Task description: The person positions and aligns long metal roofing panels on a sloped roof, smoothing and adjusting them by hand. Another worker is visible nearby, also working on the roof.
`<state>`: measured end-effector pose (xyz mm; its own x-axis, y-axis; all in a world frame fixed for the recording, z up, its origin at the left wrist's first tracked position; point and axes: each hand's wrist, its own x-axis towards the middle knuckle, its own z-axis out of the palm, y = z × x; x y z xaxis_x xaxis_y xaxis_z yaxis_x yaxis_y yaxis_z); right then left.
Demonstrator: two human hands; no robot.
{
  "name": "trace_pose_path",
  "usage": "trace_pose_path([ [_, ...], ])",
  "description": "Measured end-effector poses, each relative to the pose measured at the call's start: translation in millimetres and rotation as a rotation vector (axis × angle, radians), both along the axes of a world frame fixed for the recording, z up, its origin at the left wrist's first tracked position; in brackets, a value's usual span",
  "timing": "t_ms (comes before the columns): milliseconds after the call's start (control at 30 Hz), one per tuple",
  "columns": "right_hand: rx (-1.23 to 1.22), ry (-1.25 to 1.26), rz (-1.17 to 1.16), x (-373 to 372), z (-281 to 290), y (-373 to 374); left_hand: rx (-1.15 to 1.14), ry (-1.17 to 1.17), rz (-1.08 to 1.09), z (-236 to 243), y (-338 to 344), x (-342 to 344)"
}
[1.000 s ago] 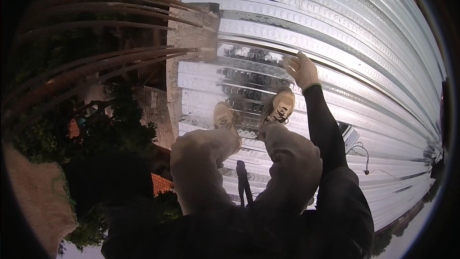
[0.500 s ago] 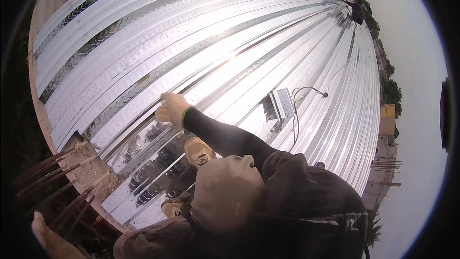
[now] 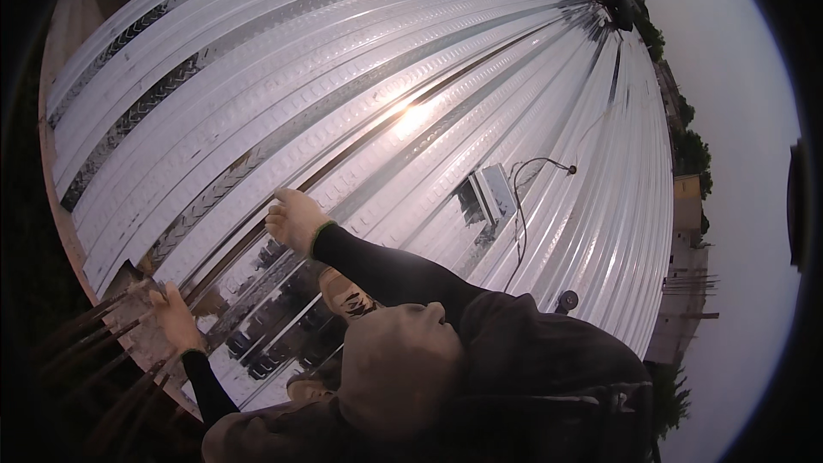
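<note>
Ribbed silvery metal decking sheets [image 3: 283, 103] spread out before me. My right hand [image 3: 296, 219], in a beige glove with a green cuff, has its fingers curled over the raised edge of one sheet, beside a long dark seam. My left hand [image 3: 178, 321], gloved alike, is at that sheet's near end, above a rough concrete beam [image 3: 137, 313]. Its fingers point up and forward; whether they grip the sheet end is unclear. Between the hands lies a stretch of wet-looking, dark-patched decking [image 3: 266, 334]. My beige shoes [image 3: 343, 294] stand on it.
Rusty reinforcing bars [image 3: 73, 326] jut from the beam at lower left. A short metal offcut [image 3: 493, 193] and a black cable [image 3: 519, 231] lie on the decking to the right. Two people [image 3: 613, 4] crouch at the far end. A building edge [image 3: 686, 206] and trees stand beyond.
My left hand has come up from the lower left corner to the sheet's near end. The right hand stays on the sheet edge. The view has shifted slightly, and the glare is weaker.
</note>
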<state>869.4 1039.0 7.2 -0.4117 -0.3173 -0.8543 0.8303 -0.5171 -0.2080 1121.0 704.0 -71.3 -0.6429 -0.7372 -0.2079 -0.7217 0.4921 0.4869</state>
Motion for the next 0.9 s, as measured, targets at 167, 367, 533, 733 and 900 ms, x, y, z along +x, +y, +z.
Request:
trace_pose_path([
  [167,0.182,-0.009,-0.017,16,1,3,-0.078,-0.081,-0.133,-35,-41,10],
  [367,0.091,0.472,0.234,13,-15,3,0.574,0.375,0.513,17,-20,6],
  [533,0.009,0.040,-0.064,-6,-2,-11,0.662,0.407,0.637,73,7,-10],
  [733,0.059,0.107,-0.088,-8,46,-18,0.882,0.629,0.783,68,-14,3],
  [900,0.019,0.160,-0.104,-13,65,-16,0.840,0.706,0.530,51,-18,20],
])
